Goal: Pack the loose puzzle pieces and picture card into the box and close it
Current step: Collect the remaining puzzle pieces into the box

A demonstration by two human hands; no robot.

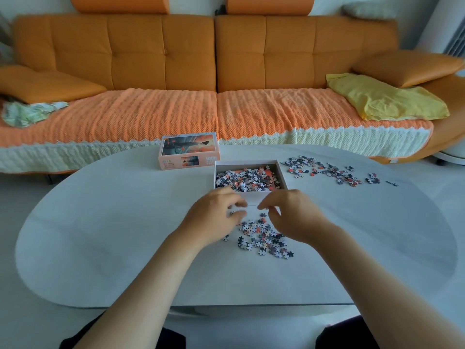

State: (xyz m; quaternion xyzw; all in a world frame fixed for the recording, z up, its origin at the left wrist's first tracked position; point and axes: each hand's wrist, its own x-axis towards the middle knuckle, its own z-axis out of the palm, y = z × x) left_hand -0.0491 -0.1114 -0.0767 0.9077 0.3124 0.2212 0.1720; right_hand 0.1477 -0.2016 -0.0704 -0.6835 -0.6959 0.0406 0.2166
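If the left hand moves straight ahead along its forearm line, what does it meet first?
Probably the near wall of the open box, just beyond the left hand. Depth is unclear; it might pass over the wall to the puzzle pieces inside.

The open white box tray (281, 172) sits flat on the worktop (100, 222), partly filled with grey, white and orange puzzle pieces (241, 178). Its pink lid (187, 149), with a printed picture on top, lies top-up just beside the tray's far left corner. More loose pieces lie in a near heap (264, 239) in front of the tray and a wider scatter (332, 172) to its right.
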